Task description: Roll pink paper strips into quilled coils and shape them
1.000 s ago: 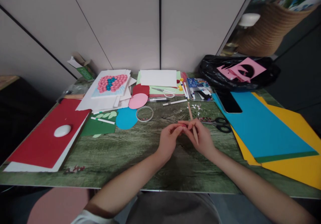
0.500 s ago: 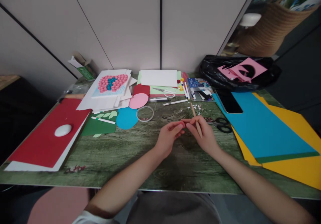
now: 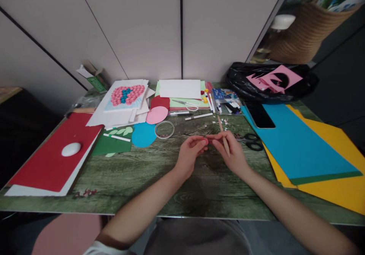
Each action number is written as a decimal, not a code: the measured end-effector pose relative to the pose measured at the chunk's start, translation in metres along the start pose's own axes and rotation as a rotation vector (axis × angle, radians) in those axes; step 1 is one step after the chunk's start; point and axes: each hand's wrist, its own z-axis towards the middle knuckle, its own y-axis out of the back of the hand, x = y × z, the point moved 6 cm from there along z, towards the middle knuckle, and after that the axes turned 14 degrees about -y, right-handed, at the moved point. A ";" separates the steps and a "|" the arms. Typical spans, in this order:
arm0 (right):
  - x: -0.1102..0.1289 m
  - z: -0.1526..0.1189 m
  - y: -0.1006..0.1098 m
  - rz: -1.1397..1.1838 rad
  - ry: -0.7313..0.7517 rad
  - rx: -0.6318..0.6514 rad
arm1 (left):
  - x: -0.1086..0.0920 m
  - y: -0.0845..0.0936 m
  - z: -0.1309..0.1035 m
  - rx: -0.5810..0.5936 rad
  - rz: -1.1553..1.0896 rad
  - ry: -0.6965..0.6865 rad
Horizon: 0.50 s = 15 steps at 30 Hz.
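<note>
A small coil of red paper [image 3: 205,141] is pinched between the thumb and fingers of my left hand [image 3: 190,152]. My right hand [image 3: 234,152] grips a pale wooden stick [image 3: 220,124], which slants up between thumb and forefinger. Its fingertips are close to the red coil, and whether they pinch the paper's loose end cannot be made out. Both hands hover over the middle of the green wood-grain table [image 3: 159,175]. Just right of my right hand lie black-handled scissors [image 3: 253,142]. Beyond the hands are small white paper scraps [image 3: 225,122].
At the back left, a picture of pink and blue paper rosettes [image 3: 128,95] rests on white sheets. Nearer are a blue paper circle [image 3: 144,134], a clear ring [image 3: 164,129] and a white mouse [image 3: 71,149]. A phone [image 3: 260,115] lies on blue paper [image 3: 302,144] at right.
My left hand has shifted slightly left, and the red coil now shows its round face more. The stick in my right hand has tilted a little more upright.
</note>
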 end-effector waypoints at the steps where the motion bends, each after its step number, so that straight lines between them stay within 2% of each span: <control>1: -0.001 0.000 0.000 0.004 -0.004 0.001 | 0.000 0.000 0.000 -0.003 -0.003 0.002; 10: -0.001 -0.001 -0.004 -0.018 -0.005 0.023 | -0.001 0.001 0.002 -0.010 -0.083 -0.014; 15: 0.001 -0.002 -0.003 -0.116 -0.001 -0.017 | -0.001 0.001 0.003 -0.019 -0.107 -0.003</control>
